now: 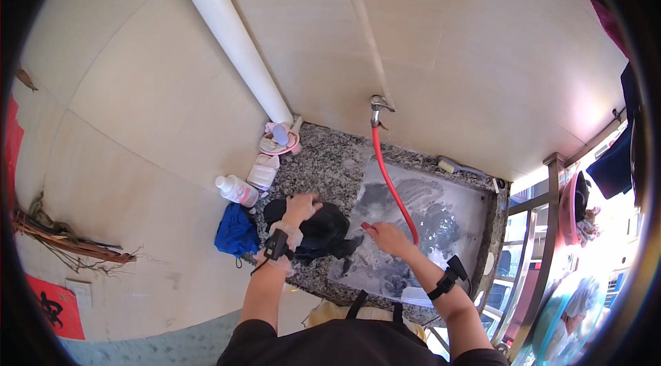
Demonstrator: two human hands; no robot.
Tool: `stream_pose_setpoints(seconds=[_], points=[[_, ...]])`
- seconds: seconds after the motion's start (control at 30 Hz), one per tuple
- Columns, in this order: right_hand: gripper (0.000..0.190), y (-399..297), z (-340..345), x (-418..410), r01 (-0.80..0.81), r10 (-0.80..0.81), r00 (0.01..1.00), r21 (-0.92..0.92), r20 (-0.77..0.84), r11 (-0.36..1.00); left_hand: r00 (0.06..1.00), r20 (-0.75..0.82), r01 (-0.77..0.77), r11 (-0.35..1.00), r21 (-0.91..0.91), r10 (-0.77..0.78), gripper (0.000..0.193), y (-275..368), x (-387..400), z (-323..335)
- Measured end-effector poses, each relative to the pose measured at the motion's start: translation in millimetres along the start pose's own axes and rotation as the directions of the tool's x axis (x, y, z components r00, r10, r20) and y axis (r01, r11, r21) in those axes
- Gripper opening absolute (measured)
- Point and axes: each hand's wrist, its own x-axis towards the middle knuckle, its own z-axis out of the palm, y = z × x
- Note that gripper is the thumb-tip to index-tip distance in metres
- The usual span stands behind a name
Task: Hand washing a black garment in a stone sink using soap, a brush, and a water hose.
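Dark wet cloth (323, 229) lies bunched on the speckled granite counter (330, 159), its end hanging over the sink's left edge. My left hand (302, 207) rests on top of it, fingers partly bent; whether it grips the cloth is unclear. Over the sink (408, 211), which holds cloudy, foamy water, my right hand (388, 238) is closed around a small reddish object (366, 225), mostly hidden by the fingers. A red hose (387, 175) runs from the metal wall tap (377, 105) down into the sink, passing just beyond my right hand.
Left of the cloth are a blue fabric bundle (236, 230), a white bottle (237, 190), a white jug (263, 171) and a pink basket (280, 140). A scrub brush (459, 166) lies on the back ledge. A clear plastic container (417, 296) sits at the sink's near edge.
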Motion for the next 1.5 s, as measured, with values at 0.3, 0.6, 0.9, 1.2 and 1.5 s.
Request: stream_pose_setpoints(seconds=[0.3,0.6,0.9,1.2,1.5], points=[[0.036,-76.8,24.1,50.9,-0.005,0.015,0.985,0.060,-0.173,0.998,0.990,0.026,-0.133,0.985,-0.110,0.137,0.033,-14.7,-42.5,2.0],[0.037,-131.8,37.5,83.3,0.036,-0.014,0.979,0.103,-0.205,0.994,0.956,0.093,-0.215,0.883,-0.417,0.277,0.024,-64.8,15.3,17.0],[0.036,-141.4,46.8,114.6,0.025,-0.015,0.998,0.164,-0.066,0.986,0.917,0.189,-0.184,0.794,-0.579,0.351,0.019,-72.2,37.3,32.5],[0.035,-127.3,42.4,144.4,-0.029,0.028,1.000,0.112,0.010,0.993,0.943,0.197,-0.099,0.793,-0.601,0.267,0.023,-107.6,28.6,38.5],[0.040,-110.0,95.9,218.5,-0.121,0.110,0.982,0.068,0.150,0.990,0.866,0.460,0.432,-0.174,-0.885,-0.194,0.039,-155.9,7.3,40.5]])
